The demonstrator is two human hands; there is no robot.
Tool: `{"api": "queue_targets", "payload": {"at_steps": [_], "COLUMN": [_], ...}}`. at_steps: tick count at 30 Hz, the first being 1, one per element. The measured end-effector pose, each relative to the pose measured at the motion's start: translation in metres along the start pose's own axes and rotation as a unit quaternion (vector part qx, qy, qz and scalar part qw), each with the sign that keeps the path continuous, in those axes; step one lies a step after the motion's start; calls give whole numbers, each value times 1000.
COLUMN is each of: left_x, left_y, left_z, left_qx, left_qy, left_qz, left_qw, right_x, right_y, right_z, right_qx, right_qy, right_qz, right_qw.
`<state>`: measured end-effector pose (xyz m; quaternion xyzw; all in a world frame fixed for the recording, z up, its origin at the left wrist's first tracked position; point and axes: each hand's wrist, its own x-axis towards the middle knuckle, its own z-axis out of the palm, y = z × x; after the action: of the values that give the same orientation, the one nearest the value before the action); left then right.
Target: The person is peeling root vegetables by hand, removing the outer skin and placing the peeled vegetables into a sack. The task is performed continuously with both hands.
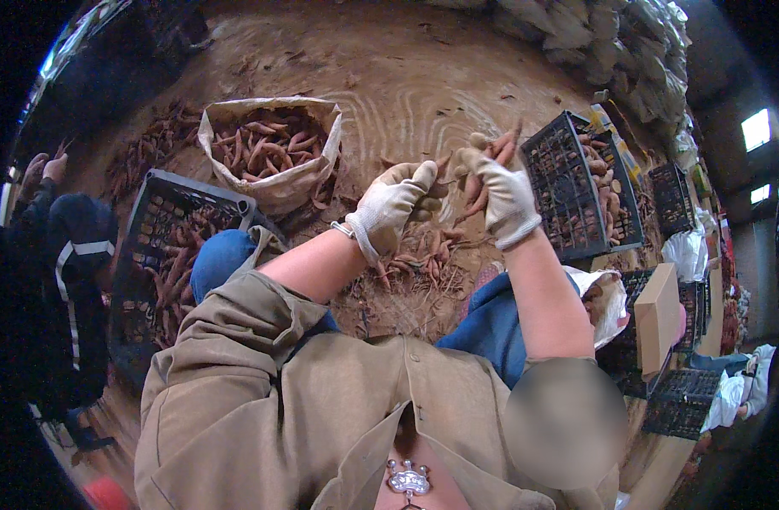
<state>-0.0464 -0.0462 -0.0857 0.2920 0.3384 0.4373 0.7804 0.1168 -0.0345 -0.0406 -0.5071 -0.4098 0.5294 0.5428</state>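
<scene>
My left hand (pixel 395 201), in a white knit work glove, is raised in front of me with its thumb and fingers pinched on a thin sweet potato (pixel 444 162). My right hand (pixel 507 191), gloved the same way, grips several slender reddish sweet potatoes (pixel 506 150); some stick out above the fingers and others hang below the palm. Beneath both hands, a loose pile of small sweet potatoes (pixel 435 252) and stringy roots lies on the dirt floor. A woven sack (pixel 274 197) full of sweet potatoes stands open beyond my left hand.
Black plastic crates of sweet potatoes stand at my left (pixel 148 191) and right (pixel 555 191). More sweet potatoes (pixel 150 150) lie behind the left crate. A cardboard box (pixel 658 319) and a white sack (pixel 609 306) are at right. A person (pixel 77 268) is at far left, another (pixel 756 379) far right.
</scene>
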Motion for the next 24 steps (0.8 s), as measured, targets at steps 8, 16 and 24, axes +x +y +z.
{"api": "queue_targets", "payload": {"at_steps": [8,16,24], "left_x": [-1,5,-4], "left_y": [-6,-10,10], "left_z": [-2,-15,3], "left_qx": [-33,-63,-12], "left_qy": [38,-51,30], "left_qz": [40,20,21], "left_qw": [998,996,999], "right_x": [-7,-4,-19], "right_y": [28,27,18], "right_z": [10,7,11], "right_qx": [25,-27,-88], "right_qy": [-21,-38,-127], "right_qz": [36,-24,-84], "right_qw": [999,999,984]}}
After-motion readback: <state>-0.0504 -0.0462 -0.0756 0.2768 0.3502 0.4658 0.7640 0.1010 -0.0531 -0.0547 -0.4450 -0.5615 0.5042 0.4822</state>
